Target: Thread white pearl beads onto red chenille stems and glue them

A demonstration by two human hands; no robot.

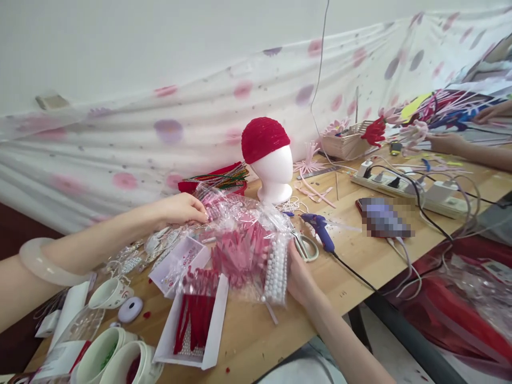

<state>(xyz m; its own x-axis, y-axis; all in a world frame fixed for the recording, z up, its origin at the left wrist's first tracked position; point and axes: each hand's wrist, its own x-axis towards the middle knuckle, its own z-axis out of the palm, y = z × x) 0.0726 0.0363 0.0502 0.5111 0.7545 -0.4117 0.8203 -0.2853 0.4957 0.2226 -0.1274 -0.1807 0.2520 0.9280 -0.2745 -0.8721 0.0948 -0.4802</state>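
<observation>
My left hand (184,208) pinches the edge of a crinkled clear plastic bag (244,218) with its fingers closed. Pink fuzzy pipe cleaners (242,250) show inside or beneath the plastic. My right hand (298,269) closes around a clear packet of white pearl beads (277,266), its fingers partly hidden behind it. Behind the bags, a white foam mannequin head (276,173) wears a red wound cap (264,140). Below lies a white box (218,325) of red pipe cleaners (194,314). Scissors (307,248) lie to the right of the bags.
A blue glue gun (320,229) and a power strip (424,192) with tangled cords lie to the right. White cups (106,352) and a lilac tape roll (130,309) stand front left. At far right, another person's hand (446,144) holds a pale pink flower (416,133).
</observation>
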